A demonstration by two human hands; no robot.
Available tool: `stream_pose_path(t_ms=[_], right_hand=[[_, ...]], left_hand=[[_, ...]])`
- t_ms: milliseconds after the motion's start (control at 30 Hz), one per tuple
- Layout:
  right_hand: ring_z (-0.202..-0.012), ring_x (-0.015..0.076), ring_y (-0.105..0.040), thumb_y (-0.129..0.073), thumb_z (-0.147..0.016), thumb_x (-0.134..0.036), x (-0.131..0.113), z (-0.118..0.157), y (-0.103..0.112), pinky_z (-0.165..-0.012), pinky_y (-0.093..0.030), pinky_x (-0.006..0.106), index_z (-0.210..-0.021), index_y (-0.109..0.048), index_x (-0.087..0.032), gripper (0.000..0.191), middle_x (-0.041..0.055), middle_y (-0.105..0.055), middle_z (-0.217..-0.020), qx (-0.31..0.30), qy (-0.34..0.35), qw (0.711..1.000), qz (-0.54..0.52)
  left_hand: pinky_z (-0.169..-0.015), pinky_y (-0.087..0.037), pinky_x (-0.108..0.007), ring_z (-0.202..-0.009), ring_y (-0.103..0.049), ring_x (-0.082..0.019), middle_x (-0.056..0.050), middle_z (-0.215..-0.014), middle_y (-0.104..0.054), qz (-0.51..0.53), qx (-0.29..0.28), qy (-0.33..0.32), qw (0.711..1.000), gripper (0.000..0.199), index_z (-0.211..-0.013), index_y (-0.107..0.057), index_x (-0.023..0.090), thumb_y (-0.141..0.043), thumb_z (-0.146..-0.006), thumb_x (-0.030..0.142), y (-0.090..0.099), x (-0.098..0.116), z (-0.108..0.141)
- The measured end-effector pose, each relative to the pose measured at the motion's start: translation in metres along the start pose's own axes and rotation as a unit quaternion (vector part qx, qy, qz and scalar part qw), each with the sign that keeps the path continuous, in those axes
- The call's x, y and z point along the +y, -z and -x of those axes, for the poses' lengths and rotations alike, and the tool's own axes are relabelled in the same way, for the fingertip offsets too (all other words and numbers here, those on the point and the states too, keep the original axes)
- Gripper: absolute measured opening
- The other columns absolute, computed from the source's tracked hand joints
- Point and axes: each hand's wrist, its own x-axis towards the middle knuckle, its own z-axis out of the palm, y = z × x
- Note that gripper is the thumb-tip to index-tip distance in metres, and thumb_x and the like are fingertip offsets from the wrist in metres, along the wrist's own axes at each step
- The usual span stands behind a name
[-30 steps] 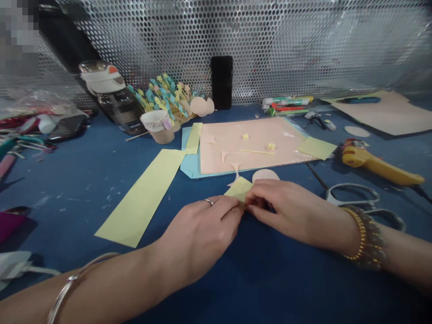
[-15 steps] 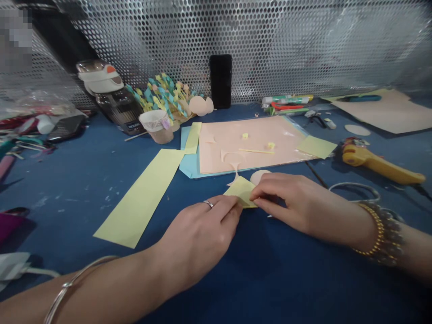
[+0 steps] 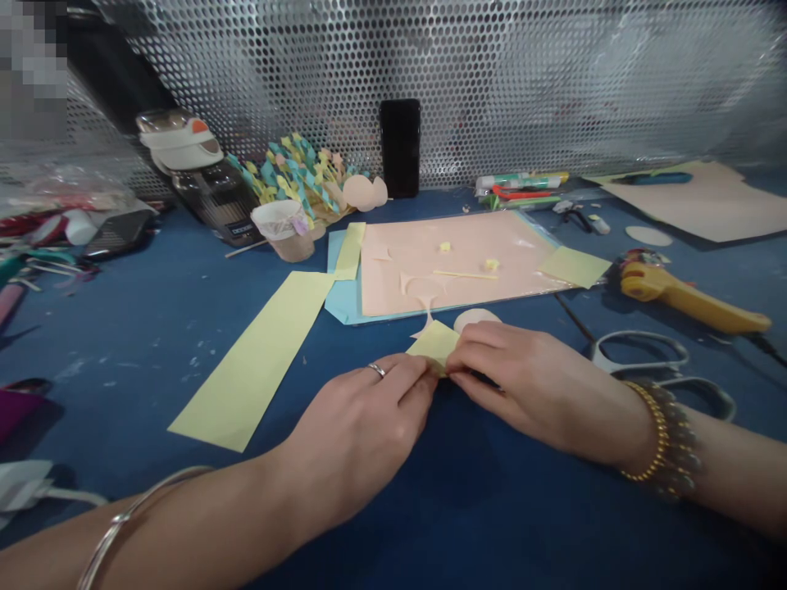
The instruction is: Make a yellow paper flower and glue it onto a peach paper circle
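- Near the middle of the blue mat (image 3: 123,344), just short of the peach sheet (image 3: 455,262), what are we tagging?
- Small yellow paper piece (image 3: 434,344), pinched between both hands. Its far corner shows; the rest is mostly behind the hands.
- Hand states, quick?
- Left hand (image 3: 362,430), ring on, is closed and curled, tips against the paper's near-left edge. Right hand (image 3: 522,377), bracelets at the wrist, is closed too, gripping the right side. We can't tell exactly how the paper sits under the fingers.
- Anything touching it?
- A peach paper disc (image 3: 475,319) lies just beyond the right hand. The long yellow strip (image 3: 252,360) is well left, and the scissors (image 3: 639,352) and yellow rotary cutter (image 3: 670,287) are off right.
- How should we handle this pinch well?
- We'd judge a light, even grip is best: tips near the edge, hands close together, so the thin paper doesn't crumple or slip.
- Fine, logging both as gripping.
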Motion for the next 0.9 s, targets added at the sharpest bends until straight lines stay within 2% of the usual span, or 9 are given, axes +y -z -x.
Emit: stream_pose_path(t_ms=[233,333,467,567,733,900], right_hand=[[-0.078,0.0185,-0.053,-0.042,-0.092,-0.022,-0.003,-0.002,-0.001,-0.073,-0.046,0.034,-0.086,-0.058,-0.016,0.018,0.0052,-0.054,-0.085,-0.018,-0.067,0.998,-0.009],[-0.077,0.0178,-0.053,-0.043,-0.091,-0.021,-0.003,-0.003,0.000,-0.071,-0.045,0.032,-0.083,-0.056,-0.017,0.015,0.0049,-0.054,-0.084,-0.022,-0.079,0.997,-0.015],[-0.074,0.0166,-0.052,-0.044,-0.090,-0.020,-0.003,-0.004,0.001,-0.069,-0.043,0.030,-0.081,-0.055,-0.017,0.014,0.0042,-0.054,-0.082,-0.024,-0.080,0.996,-0.021],[-0.072,0.0159,-0.051,-0.044,-0.090,-0.021,-0.001,-0.004,0.001,-0.068,-0.042,0.030,-0.080,-0.054,-0.017,0.015,0.0035,-0.053,-0.081,-0.023,-0.080,0.996,-0.028],[-0.073,0.0159,-0.051,-0.043,-0.090,-0.021,0.000,-0.004,0.001,-0.068,-0.042,0.030,-0.082,-0.055,-0.017,0.015,0.0033,-0.053,-0.082,-0.029,-0.081,0.996,-0.035],[-0.078,0.0176,-0.052,-0.044,-0.090,-0.021,-0.002,-0.003,-0.001,-0.070,-0.042,0.031,-0.087,-0.058,-0.017,0.015,0.0044,-0.055,-0.085,-0.009,-0.044,0.998,-0.042]], left_hand=[[-0.080,-0.056,-0.034,-0.102,-0.061,-0.024,-0.010,-0.112,-0.064,0.002,-0.011,0.009,1.000,0.030,-0.117,-0.055,0.010,-0.045,-0.088,0.010,-0.002,0.000,0.001],[-0.082,-0.055,-0.036,-0.102,-0.061,-0.023,-0.010,-0.109,-0.065,0.038,0.001,0.014,0.999,0.025,-0.111,-0.058,0.013,-0.044,-0.090,0.013,-0.001,-0.003,0.000],[-0.081,-0.054,-0.037,-0.092,-0.063,-0.022,-0.008,-0.095,-0.066,0.132,0.030,0.067,0.989,0.020,-0.095,-0.062,0.013,-0.043,-0.093,0.018,0.002,-0.010,-0.005],[-0.082,-0.052,-0.038,-0.090,-0.061,-0.022,-0.008,-0.095,-0.065,0.163,0.028,0.089,0.982,0.016,-0.089,-0.061,0.013,-0.046,-0.092,0.018,0.002,-0.014,-0.008],[-0.085,-0.050,-0.039,-0.093,-0.058,-0.021,-0.008,-0.098,-0.063,0.194,0.010,0.105,0.975,0.016,-0.092,-0.061,0.012,-0.046,-0.092,0.017,0.003,-0.015,-0.011],[-0.086,-0.049,-0.039,-0.093,-0.058,-0.021,-0.008,-0.099,-0.062,0.197,-0.005,0.095,0.976,0.017,-0.094,-0.061,0.011,-0.045,-0.092,0.015,0.006,-0.015,-0.011]])
